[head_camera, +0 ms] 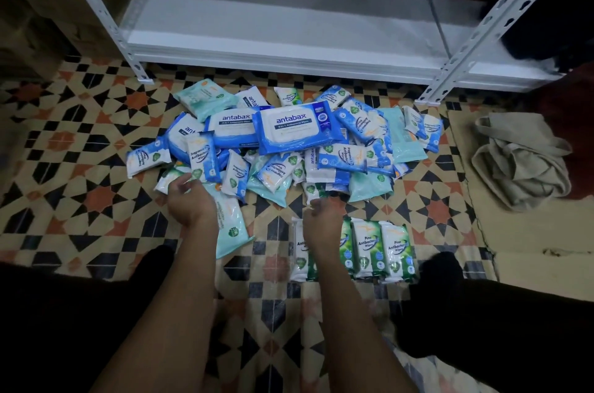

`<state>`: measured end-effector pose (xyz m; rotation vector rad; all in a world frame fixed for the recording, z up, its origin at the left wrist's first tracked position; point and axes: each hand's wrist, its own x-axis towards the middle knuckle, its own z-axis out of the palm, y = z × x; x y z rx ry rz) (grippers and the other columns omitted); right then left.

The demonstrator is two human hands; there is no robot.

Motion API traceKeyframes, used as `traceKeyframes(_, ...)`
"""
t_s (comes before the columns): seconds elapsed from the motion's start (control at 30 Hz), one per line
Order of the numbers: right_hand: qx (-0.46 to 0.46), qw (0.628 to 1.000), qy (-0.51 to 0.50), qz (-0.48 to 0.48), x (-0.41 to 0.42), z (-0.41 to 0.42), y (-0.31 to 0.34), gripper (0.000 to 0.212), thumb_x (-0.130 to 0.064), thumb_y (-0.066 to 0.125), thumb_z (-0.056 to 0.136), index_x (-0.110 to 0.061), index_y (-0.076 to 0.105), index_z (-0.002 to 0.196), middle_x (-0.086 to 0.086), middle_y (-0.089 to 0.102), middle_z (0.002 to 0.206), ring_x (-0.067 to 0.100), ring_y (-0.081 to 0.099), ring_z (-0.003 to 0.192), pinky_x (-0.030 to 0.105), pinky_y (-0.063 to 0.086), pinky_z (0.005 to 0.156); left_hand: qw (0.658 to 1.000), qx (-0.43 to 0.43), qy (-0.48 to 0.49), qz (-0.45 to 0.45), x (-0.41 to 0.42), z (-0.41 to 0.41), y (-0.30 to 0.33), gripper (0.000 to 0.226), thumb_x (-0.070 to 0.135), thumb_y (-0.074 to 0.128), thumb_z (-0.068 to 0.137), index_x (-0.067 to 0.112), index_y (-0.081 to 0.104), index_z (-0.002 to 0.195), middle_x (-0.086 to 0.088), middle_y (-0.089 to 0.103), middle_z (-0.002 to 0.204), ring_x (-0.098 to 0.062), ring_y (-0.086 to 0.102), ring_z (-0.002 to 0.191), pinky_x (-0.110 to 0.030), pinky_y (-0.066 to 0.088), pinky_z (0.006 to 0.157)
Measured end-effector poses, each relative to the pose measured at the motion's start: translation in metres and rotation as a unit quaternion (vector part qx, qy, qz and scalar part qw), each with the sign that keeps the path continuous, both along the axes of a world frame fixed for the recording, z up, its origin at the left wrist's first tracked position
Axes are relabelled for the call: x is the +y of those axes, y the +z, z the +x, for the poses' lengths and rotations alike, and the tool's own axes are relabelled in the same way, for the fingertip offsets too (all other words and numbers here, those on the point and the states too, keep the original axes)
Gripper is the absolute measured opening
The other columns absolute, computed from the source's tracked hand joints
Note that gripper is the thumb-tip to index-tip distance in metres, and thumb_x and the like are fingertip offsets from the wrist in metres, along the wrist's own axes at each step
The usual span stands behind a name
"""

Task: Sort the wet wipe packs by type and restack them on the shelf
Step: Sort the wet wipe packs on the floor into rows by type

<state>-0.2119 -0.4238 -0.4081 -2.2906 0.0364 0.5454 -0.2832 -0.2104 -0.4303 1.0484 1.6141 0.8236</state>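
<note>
Mixed pile of wipe packs (283, 141) sits mid-frame on the patterned floor (96, 193), just below the white shelf (289, 23). My sorted row of green pine packs (369, 248) lies lower right, long axes running up-frame, labels facing me, grouped so 1 type stays together. My right hand (321, 215) reaches over that row to the pile's near edge, fingers curled, grip hidden, so I can't tell. My left hand (189, 203) hovers loosely curled over a teal pack (229, 225), pinching nothing.
</note>
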Motion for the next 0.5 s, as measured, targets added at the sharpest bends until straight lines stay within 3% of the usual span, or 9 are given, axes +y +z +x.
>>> traceKeyframes(0.07, -0.024, 0.998, 0.027, -0.047, 0.009, 0.013, -0.002, 0.026, -0.009, 0.059, 0.094, -0.004, 0.069, 0.117, 0.008, 0.065, 0.102, 0.026, 0.057, 0.096, 0.026, 0.043, 0.081, 0.999, 0.049, 0.010, -0.020, 0.014, -0.010, -0.005, 0.027, 0.011, 0.055, 0.095, 0.010, 0.069, 0.117, -0.012, 0.066, 0.120, -0.028, 0.064, 0.108, -0.032, 0.052, 0.087)
traceKeyframes(0.13, -0.044, 0.988, 0.078, -0.122, 0.020, 0.025, -0.014, 0.032, -0.020, 0.060, 0.093, -0.010, 0.070, 0.122, 0.016, 0.069, 0.115, 0.034, 0.059, 0.110, 0.036, 0.045, 0.096, 0.991, 0.101, -0.044, -0.079, 0.032, -0.021, -0.019, 0.037, 0.018, 0.052, 0.099, 0.007, 0.059, 0.134, -0.016, 0.060, 0.136, -0.033, 0.057, 0.124, -0.037, 0.048, 0.099)
traceKeyframes(0.27, -0.015, 0.964, 0.133, -0.231, 0.025, 0.042, -0.036, 0.041, -0.025, 0.054, 0.097, -0.011, 0.055, 0.135, 0.022, 0.048, 0.136, 0.040, 0.048, 0.123, 0.046, 0.039, 0.106, 0.965, 0.227, -0.067, -0.109, 0.049, -0.029, -0.034, 0.051, 0.038, 0.070, 0.091, 0.008, 0.060, 0.131, -0.016, 0.064, 0.129, -0.036, 0.063, 0.116, -0.044, 0.051, 0.095)
traceKeyframes(0.33, -0.007, 0.951, 0.143, -0.273, 0.029, 0.046, -0.046, 0.045, -0.025, 0.048, 0.099, -0.009, 0.046, 0.140, 0.025, 0.038, 0.143, 0.043, 0.039, 0.131, 0.050, 0.031, 0.113, 0.969, 0.218, -0.075, -0.087, 0.051, -0.025, -0.038, 0.055, 0.040, 0.073, 0.090, 0.006, 0.059, 0.131, -0.018, 0.064, 0.130, -0.036, 0.063, 0.116, -0.044, 0.051, 0.095)
traceKeyframes(0.4, 0.005, 0.942, 0.143, -0.303, 0.037, 0.048, -0.053, 0.046, -0.032, 0.044, 0.101, -0.010, 0.044, 0.142, 0.026, 0.037, 0.145, 0.043, 0.035, 0.134, 0.050, 0.028, 0.115, 0.968, 0.219, -0.086, -0.089, 0.055, -0.019, -0.041, 0.063, 0.042, 0.072, 0.091, 0.004, 0.054, 0.137, -0.020, 0.060, 0.136, -0.037, 0.060, 0.121, -0.044, 0.049, 0.098)
traceKeyframes(0.5, -0.003, 0.944, 0.100, -0.315, 0.046, 0.050, -0.057, 0.037, -0.034, 0.046, 0.100, -0.011, 0.054, 0.128, 0.025, 0.040, 0.138, 0.041, 0.037, 0.127, 0.048, 0.030, 0.108, 0.956, 0.251, -0.082, -0.129, 0.063, -0.013, -0.044, 0.080, 0.053, 0.070, 0.089, 0.006, 0.043, 0.148, -0.021, 0.050, 0.147, -0.040, 0.052, 0.131, -0.048, 0.045, 0.106)
